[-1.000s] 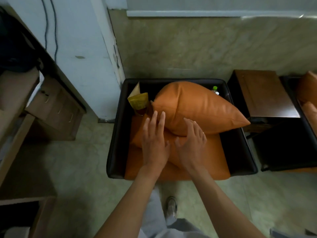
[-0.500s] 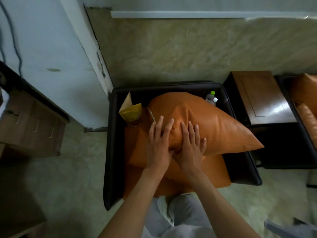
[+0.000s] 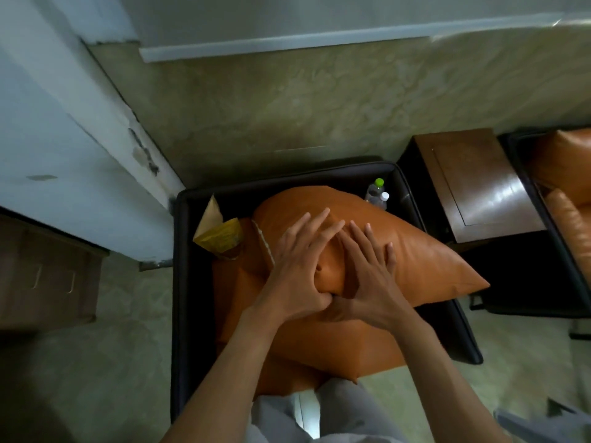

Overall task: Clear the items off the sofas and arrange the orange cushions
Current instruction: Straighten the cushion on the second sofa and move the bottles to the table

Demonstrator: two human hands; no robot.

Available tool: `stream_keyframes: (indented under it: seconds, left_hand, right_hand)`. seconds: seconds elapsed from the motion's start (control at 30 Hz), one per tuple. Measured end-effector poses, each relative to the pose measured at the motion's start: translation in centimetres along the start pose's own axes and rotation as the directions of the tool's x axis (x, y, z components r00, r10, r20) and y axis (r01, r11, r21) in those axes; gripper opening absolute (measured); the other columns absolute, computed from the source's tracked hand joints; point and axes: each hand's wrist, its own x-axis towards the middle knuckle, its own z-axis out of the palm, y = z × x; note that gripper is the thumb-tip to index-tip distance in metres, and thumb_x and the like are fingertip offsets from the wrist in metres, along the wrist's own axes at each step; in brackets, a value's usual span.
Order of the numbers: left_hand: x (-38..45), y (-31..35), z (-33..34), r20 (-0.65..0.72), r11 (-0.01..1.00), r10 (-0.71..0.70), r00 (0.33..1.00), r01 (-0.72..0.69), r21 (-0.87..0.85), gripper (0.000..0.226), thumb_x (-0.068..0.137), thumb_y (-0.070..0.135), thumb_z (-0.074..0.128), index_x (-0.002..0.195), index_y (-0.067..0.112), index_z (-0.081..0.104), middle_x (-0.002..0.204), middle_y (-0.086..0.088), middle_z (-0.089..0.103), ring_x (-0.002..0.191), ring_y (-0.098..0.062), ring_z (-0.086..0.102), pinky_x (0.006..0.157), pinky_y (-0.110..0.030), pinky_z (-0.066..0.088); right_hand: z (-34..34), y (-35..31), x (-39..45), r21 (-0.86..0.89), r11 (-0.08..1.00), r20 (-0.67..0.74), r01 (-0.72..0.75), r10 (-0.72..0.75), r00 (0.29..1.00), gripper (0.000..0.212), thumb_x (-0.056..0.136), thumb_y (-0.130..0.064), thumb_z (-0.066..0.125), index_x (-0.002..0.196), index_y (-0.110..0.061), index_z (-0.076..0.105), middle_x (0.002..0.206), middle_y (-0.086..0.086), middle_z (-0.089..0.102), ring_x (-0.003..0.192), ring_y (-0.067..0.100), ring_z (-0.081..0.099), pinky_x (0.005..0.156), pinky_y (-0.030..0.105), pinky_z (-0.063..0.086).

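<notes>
A large orange cushion [image 3: 425,266] lies tilted on the orange seat [image 3: 335,346] of a black armchair [image 3: 192,282]. My left hand [image 3: 297,266] and my right hand [image 3: 367,276] both press flat on the cushion's middle, fingers spread and straight, thumbs meeting at its lower edge. A yellow packet [image 3: 220,238] stands in the seat's back left corner. Two clear bottles [image 3: 377,196], one with a green cap and one with a white cap, sit in the back right corner, partly hidden behind the cushion.
A brown wooden side table [image 3: 473,187] stands right of the armchair. A second sofa with orange cushions [image 3: 566,187] shows at the far right. A wooden drawer unit [image 3: 48,276] stands at the left, against a white wall corner. My grey trouser legs touch the seat's front.
I have stepped closer to the armchair. Both hands have slid further up onto the large cushion and now press into it, denting its middle.
</notes>
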Motion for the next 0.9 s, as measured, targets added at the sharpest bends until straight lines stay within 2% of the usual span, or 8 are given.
stream_keyframes:
  seconds: [0.07,0.13,0.27,0.4,0.5,0.63,0.8,0.9]
  left_hand:
    - [2.4,0.6,0.1,0.046,0.998,0.016,0.999,-0.014,-0.063,0.108,0.079,0.051,0.079,0.162,0.045,0.011,0.171,0.019,-0.004,0.157,-0.010,-0.012,0.125,-0.047,0.007]
    - [4.7,1.3,0.5,0.035,0.985,-0.007,0.999,0.013,-0.174,0.091,0.087,0.060,0.067,0.161,0.046,0.016,0.170,0.021,0.001,0.157,-0.006,-0.009,0.123,-0.041,0.005]
    - [10.8,2.6,2.3,0.024,0.988,-0.090,0.996,0.093,-0.122,0.084,0.092,0.062,0.064,0.159,0.050,0.015,0.169,0.024,0.002,0.156,-0.005,-0.008,0.123,-0.042,0.006]
    - [17.7,2.8,5.8,0.071,0.988,-0.122,0.990,0.128,-0.083,0.084,0.093,0.057,0.066,0.161,0.043,0.019,0.171,0.015,0.010,0.157,-0.011,-0.002,0.126,-0.047,0.014]
    - [23.1,1.8,9.4,0.056,0.991,-0.125,0.991,0.127,-0.030,0.080,0.095,0.050,0.066,0.161,0.037,0.023,0.171,0.008,0.017,0.157,-0.018,0.005,0.125,-0.043,0.015]
    - [30.4,-0.7,15.3,0.080,0.985,-0.163,0.983,0.158,0.075,0.074,0.095,0.037,0.067,0.160,0.031,0.031,0.167,0.002,0.029,0.152,-0.025,0.021,0.120,-0.048,0.030]
    - [37.9,-5.6,22.6,0.109,0.958,-0.235,0.966,0.212,0.193,0.073,0.095,0.029,0.067,0.159,0.030,0.033,0.164,0.001,0.033,0.149,-0.026,0.027,0.113,-0.050,0.039]
    - [41.6,-8.7,26.2,0.097,0.944,-0.227,0.969,0.195,0.267,0.076,0.093,0.021,0.067,0.159,0.033,0.031,0.166,0.003,0.029,0.148,-0.025,0.028,0.110,-0.048,0.041]
  right_hand:
    - [-1.9,2.3,0.5,-0.027,0.999,0.001,-0.018,0.018,1.000,0.124,0.068,-0.087,0.064,0.161,-0.044,-0.006,0.170,-0.015,-0.014,0.153,0.010,-0.026,0.123,0.057,-0.014]
    - [-3.7,4.3,1.1,-0.009,0.998,-0.032,-0.059,0.059,0.998,0.124,0.065,-0.093,0.061,0.160,-0.047,-0.004,0.170,-0.017,-0.009,0.154,0.008,-0.023,0.122,0.052,-0.014]
    - [-6.3,8.3,3.7,0.049,0.979,-0.158,-0.198,0.203,0.966,0.102,0.079,-0.073,0.062,0.162,-0.039,0.014,0.169,-0.016,0.010,0.155,0.004,-0.010,0.123,0.048,-0.009]
    - [-6.1,13.2,7.5,0.098,0.939,-0.217,-0.330,0.344,0.914,0.087,0.091,-0.047,0.069,0.161,-0.034,0.021,0.168,-0.008,0.023,0.158,0.014,0.004,0.125,0.054,-0.003]
    - [-4.7,17.1,10.7,0.148,0.890,-0.237,-0.431,0.455,0.858,0.078,0.096,-0.039,0.065,0.161,-0.028,0.024,0.166,-0.001,0.028,0.157,0.021,0.012,0.124,0.058,0.005]
    - [-1.3,22.1,15.2,0.167,0.834,-0.246,-0.525,0.551,0.797,0.066,0.101,-0.032,0.056,0.160,-0.024,0.028,0.165,0.003,0.032,0.155,0.023,0.022,0.124,0.059,0.012]
    - [3.8,28.3,19.8,0.193,0.815,-0.302,-0.547,0.580,0.757,0.063,0.100,-0.034,0.055,0.158,-0.022,0.034,0.163,0.005,0.035,0.153,0.023,0.027,0.123,0.058,0.018]
    - [6.5,31.7,22.7,0.191,0.802,-0.299,-0.566,0.597,0.745,0.065,0.098,-0.027,0.060,0.158,-0.020,0.035,0.163,0.006,0.035,0.152,0.024,0.029,0.122,0.055,0.022]
